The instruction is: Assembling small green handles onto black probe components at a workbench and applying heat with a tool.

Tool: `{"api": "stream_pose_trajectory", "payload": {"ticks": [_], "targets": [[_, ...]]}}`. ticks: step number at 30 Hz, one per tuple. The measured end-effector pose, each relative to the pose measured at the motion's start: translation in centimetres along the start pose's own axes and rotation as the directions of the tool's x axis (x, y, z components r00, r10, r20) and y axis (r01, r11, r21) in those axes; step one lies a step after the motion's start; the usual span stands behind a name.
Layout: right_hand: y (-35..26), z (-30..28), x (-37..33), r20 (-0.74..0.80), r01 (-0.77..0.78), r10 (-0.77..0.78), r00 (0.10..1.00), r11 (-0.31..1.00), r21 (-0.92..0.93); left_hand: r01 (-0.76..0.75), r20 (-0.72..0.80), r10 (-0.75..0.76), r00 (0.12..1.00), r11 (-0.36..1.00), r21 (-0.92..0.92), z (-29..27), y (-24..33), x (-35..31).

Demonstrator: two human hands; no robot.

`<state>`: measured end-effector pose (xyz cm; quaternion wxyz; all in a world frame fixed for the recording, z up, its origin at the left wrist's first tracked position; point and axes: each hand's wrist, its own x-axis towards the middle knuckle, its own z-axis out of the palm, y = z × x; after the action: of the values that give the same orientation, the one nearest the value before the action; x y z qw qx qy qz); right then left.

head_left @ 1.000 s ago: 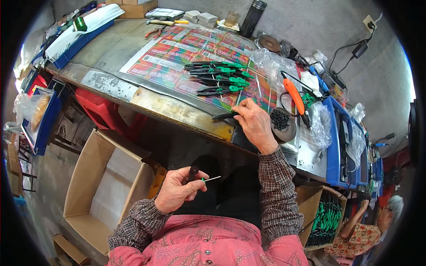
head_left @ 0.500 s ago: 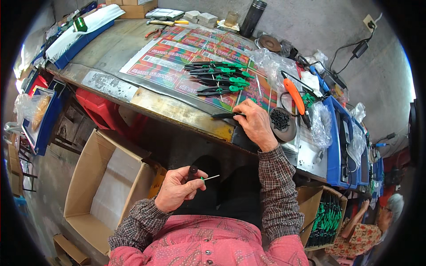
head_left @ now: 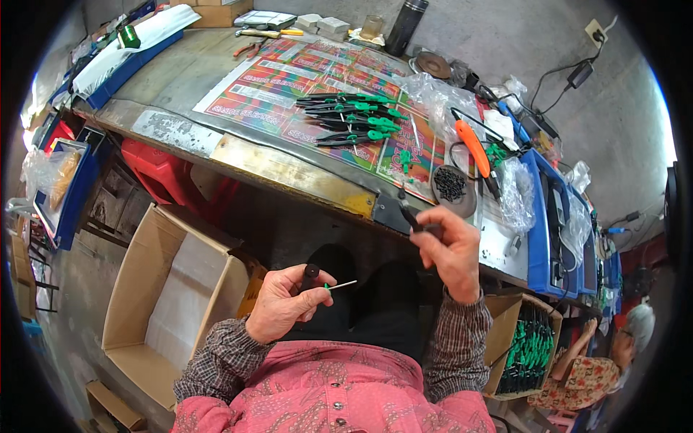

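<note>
My left hand (head_left: 289, 302), closed, holds a black cylindrical handle (head_left: 311, 271) upright, together with a small green part that has a thin metal rod (head_left: 344, 284) pointing right. Between the fingertips of my right hand (head_left: 453, 247) is a dark elongated part (head_left: 410, 216), slightly blurred, just off the table's front edge. Several black-and-green handled pieces (head_left: 354, 119) lie in a pile on the printed sheet. A single green piece (head_left: 406, 160) with a dark end lies nearer to me. Close above my right hand sits a round dish (head_left: 465, 206) with small black parts.
An orange-handled tool (head_left: 473, 148) and plastic bags (head_left: 516, 195) lie on the right, by blue bins (head_left: 543, 238). Cardboard boxes stand below: a large one (head_left: 144, 289) at left, another (head_left: 505, 328) at right with green-and-black pieces. Another person (head_left: 585, 368) sits at the right.
My right hand has lifted off the table edge and come toward me with the dark part. My left hand keeps its hold, nearly still.
</note>
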<state>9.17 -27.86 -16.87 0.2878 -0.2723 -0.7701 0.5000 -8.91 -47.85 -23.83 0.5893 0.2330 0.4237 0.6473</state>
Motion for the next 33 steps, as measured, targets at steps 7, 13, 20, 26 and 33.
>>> {"api": "stream_pose_trajectory", "payload": {"ticks": [7, 13, 20, 26, 33], "targets": [[1.0, -0.6, -7.2, -0.006, -0.113, 0.124, 0.992, 0.915, 0.388, -0.005, 0.070, -0.004, 0.998, 0.992, 0.130, 2.4, 0.2, -0.7], [1.3, -0.5, -9.4, -0.010, -0.086, 0.116, 0.993, 0.790, 0.606, -0.022, 0.119, -0.004, 0.993, 0.978, 0.209, 4.3, 0.0, -0.8], [2.7, 0.0, -10.8, -0.052, -0.057, 0.134, 0.990, 0.697, 0.714, -0.068, 0.132, 0.026, 0.991, 0.944, 0.323, 5.5, -0.2, -1.0], [3.2, 0.5, -11.0, -0.048, -0.043, 0.117, 0.992, 0.668, 0.743, -0.067, 0.132, 0.027, 0.991, 0.947, 0.314, 5.9, -0.8, -0.9], [4.2, 1.0, -11.0, -0.039, -0.046, 0.117, 0.992, 0.643, 0.765, -0.048, 0.127, 0.008, 0.992, 0.948, 0.315, 6.0, -0.8, -0.5]]}}
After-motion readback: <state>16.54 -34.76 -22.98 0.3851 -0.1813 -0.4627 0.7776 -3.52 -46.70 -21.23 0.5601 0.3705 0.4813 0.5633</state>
